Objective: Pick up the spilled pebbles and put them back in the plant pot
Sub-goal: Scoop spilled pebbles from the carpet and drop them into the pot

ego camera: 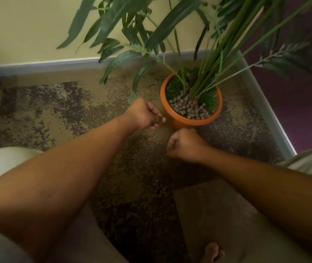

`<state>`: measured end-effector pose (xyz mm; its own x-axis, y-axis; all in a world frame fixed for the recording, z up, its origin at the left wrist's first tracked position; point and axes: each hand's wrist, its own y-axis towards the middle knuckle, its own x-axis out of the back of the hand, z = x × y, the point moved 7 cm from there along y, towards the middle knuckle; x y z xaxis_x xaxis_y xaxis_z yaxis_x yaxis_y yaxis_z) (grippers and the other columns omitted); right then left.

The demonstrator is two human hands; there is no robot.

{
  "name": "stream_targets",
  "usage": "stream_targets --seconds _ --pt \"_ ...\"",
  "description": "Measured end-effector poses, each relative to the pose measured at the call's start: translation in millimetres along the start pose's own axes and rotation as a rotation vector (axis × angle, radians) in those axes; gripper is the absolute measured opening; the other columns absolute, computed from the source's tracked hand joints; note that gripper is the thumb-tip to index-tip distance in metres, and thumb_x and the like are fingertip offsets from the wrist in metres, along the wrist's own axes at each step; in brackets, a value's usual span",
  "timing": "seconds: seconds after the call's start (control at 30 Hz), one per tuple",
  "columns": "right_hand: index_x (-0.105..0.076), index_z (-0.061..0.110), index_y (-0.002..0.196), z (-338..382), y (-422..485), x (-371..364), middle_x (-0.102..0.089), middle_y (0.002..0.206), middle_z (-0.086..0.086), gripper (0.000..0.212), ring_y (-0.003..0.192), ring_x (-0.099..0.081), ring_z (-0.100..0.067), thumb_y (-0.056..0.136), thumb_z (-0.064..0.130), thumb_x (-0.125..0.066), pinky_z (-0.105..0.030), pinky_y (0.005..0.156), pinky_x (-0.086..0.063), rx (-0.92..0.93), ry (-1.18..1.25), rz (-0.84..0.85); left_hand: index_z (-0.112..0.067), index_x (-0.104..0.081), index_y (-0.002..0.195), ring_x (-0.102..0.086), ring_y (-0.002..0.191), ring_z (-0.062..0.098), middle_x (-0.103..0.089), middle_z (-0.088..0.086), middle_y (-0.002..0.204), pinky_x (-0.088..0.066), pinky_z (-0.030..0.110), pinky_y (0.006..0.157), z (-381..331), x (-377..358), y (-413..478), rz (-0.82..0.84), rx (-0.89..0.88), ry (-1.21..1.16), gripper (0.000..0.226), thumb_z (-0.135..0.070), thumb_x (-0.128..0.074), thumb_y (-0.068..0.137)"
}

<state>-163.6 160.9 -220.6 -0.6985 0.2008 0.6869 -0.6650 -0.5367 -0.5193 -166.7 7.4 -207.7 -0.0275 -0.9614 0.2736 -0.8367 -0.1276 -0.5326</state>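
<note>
An orange plant pot stands on the speckled floor in the corner, holding a tall green plant, green moss and a heap of grey-brown pebbles at its near side. My left hand hovers just left of the pot's rim with its fingers curled in; whether it holds pebbles is hidden. My right hand is a closed fist low in front of the pot, its contents hidden too. A few spilled pebbles lie on the floor nearer to me, between my forearms.
Long leaves hang over the floor to the left of the pot. A grey skirting board runs along both walls behind and to the right. My knees, in light shorts, frame the view, and a bare foot shows at the bottom.
</note>
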Motion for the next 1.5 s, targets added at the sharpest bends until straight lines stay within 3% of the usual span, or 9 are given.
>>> stream_targets --seconds 0.17,0.43,0.73,0.9,1.0,1.1,1.23,1.33,1.5 --pt "-0.071 0.01 0.078 -30.9 -1.4 79.5 -0.072 0.069 -0.006 0.01 0.06 -0.071 -0.015 0.078 0.008 -0.081 -0.029 0.061 -0.06 -0.18 0.396 -0.225 -0.011 -0.066 0.066 -0.06 0.051 0.014 -0.067 0.009 0.063 -0.053 0.023 0.047 -36.5 -4.3 3.1 -0.126 -0.066 -0.13 0.017 -0.011 -0.077 0.079" --pt "-0.062 0.002 0.097 -85.5 6.5 123.4 -0.067 0.099 -0.02 0.016 0.079 -0.07 -0.022 0.085 -0.001 -0.072 -0.024 0.051 -0.057 -0.411 0.824 -0.472 -0.007 -0.063 0.07 -0.063 0.055 0.019 -0.066 0.011 0.066 -0.059 0.03 0.058 -60.1 -17.2 14.9 -0.188 0.027 -0.282 0.017 -0.01 -0.07 0.086" --pt "-0.063 0.014 0.089 -97.3 14.9 131.5 -0.069 0.108 -0.016 0.017 0.092 -0.071 -0.022 0.088 -0.004 -0.065 -0.026 0.066 -0.059 -0.384 0.872 -0.528 -0.006 -0.064 0.073 -0.068 0.062 0.022 -0.071 0.015 0.074 -0.06 0.033 0.06 -60.0 -11.5 12.9 -0.233 -0.082 -0.255 0.02 -0.005 -0.057 0.092" --pt "-0.065 0.015 0.077 -88.4 -2.0 130.6 -0.073 0.09 -0.013 0.017 0.081 -0.074 -0.02 0.084 -0.001 -0.069 -0.034 0.072 -0.062 -0.392 0.773 -0.641 -0.003 -0.068 0.086 -0.07 0.056 0.01 -0.074 0.005 0.066 -0.056 0.02 0.05 -32.9 -30.0 1.4 0.147 -0.086 -0.099 0.007 -0.005 -0.062 0.089" --pt "-0.068 0.015 0.075 -72.0 -10.4 105.2 -0.074 0.08 -0.011 0.014 0.072 -0.075 -0.021 0.082 0.003 -0.07 -0.037 0.07 -0.063 -0.406 0.601 -0.515 -0.008 -0.07 0.088 -0.073 0.064 0.012 -0.075 0.005 0.073 -0.056 0.022 0.054 2.3 -45.2 -8.0 0.415 0.041 0.158 0.006 -0.007 -0.064 0.088" --pt "-0.07 0.011 0.075 -44.4 -15.1 42.0 -0.075 0.077 -0.005 0.007 0.069 -0.073 -0.016 0.08 0.006 -0.071 -0.03 0.068 -0.06 -0.339 0.284 -0.075 -0.011 -0.068 0.084 -0.071 0.062 0.014 -0.072 0.006 0.072 -0.057 0.022 0.054 36.9 -58.1 -14.1 0.501 0.174 0.372 0.007 -0.009 -0.063 0.088" --pt "-0.074 0.016 0.08 -13.6 -27.5 -34.5 -0.076 0.09 -0.005 0.004 0.078 -0.07 -0.02 0.076 0.016 -0.075 -0.027 0.072 -0.056 -0.142 -0.065 0.239 -0.016 -0.072 0.084 -0.065 0.065 0.015 -0.071 0.003 0.078 -0.048 0.018 0.057 62.7 -91.4 -20.8 0.486 -0.051 0.778 0.009 -0.012 -0.063 0.083" --pt "-0.072 0.011 0.108 -20.6 -28.6 -74.6 -0.071 0.113 -0.012 0.031 0.104 -0.068 -0.029 0.078 0.02 -0.077 -0.036 0.089 -0.056 -0.168 -0.211 0.363 -0.011 -0.069 0.1 -0.066 0.098 0.028 -0.07 0.011 0.107 -0.045 0.029 0.074 85.5 -114.5 -26.8 0.511 -0.141 1.105 0.021 -0.023 -0.068 0.083" --pt "-0.049 0.01 0.134 -49.8 -38.1 -110.0 -0.058 0.135 -0.014 0.075 0.124 -0.058 -0.032 0.071 0.022 -0.087 -0.037 0.096 -0.053 -0.408 -0.204 0.357 -0.018 -0.057 0.122 -0.063 0.106 0.032 -0.061 0.011 0.121 -0.042 0.033 0.072 125.5 -133.9 -31.6 0.584 -0.073 1.114 0.053 -0.022 -0.079 0.074"
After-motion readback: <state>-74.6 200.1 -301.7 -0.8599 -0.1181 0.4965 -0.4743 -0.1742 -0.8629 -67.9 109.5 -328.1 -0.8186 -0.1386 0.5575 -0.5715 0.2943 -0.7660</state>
